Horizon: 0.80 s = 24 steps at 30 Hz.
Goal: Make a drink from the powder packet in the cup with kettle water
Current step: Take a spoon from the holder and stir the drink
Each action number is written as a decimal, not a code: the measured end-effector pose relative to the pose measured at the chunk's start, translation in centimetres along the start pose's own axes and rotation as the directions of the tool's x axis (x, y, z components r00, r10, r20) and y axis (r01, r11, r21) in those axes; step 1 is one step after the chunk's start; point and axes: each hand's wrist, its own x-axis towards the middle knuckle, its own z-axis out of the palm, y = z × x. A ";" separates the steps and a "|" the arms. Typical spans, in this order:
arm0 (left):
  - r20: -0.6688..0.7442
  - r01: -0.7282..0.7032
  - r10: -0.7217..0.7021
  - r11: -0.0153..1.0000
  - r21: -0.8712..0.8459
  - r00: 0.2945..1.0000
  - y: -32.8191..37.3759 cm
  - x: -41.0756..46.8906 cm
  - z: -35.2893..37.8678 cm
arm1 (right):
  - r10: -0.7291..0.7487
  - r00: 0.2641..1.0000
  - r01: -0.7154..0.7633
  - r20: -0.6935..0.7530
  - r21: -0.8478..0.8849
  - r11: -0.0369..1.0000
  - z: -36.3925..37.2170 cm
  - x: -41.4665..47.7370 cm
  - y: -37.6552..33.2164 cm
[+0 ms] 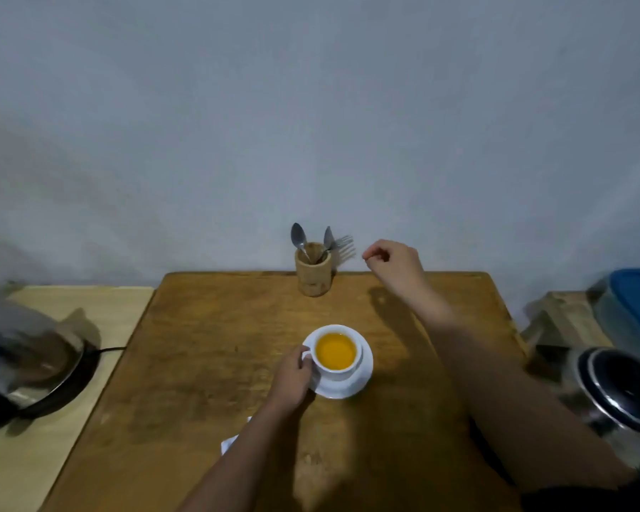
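A white cup full of orange liquid stands on a white saucer in the middle of the wooden table. My left hand grips the cup's handle on its left side. My right hand hovers at the back of the table, just right of a wooden holder with spoons and a fork; its fingers are curled and nothing shows in them. A white scrap, perhaps the packet, peeks out from under my left forearm. The kettle sits on its base at the far left.
The kettle stands on a lower pale side table with its cord trailing right. To the right of the table are a metal pot with a dark lid and a blue-lidded container. A grey wall runs behind the table.
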 end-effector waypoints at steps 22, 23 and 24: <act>0.140 -0.101 0.106 0.994 -0.041 0.984 -2.9 1.8 -1.3 | 0.322 0.946 -0.226 0.033 -0.643 0.732 17.1 14.1 0.0; 0.142 -0.105 0.112 0.993 -0.050 0.984 -2.9 1.8 -1.4 | 0.327 0.944 -0.231 0.034 -0.642 0.731 17.2 14.2 0.0; 0.147 -0.108 0.116 0.992 -0.060 0.982 -2.9 1.8 -1.4 | 0.330 0.943 -0.234 0.034 -0.639 0.733 17.2 14.2 0.0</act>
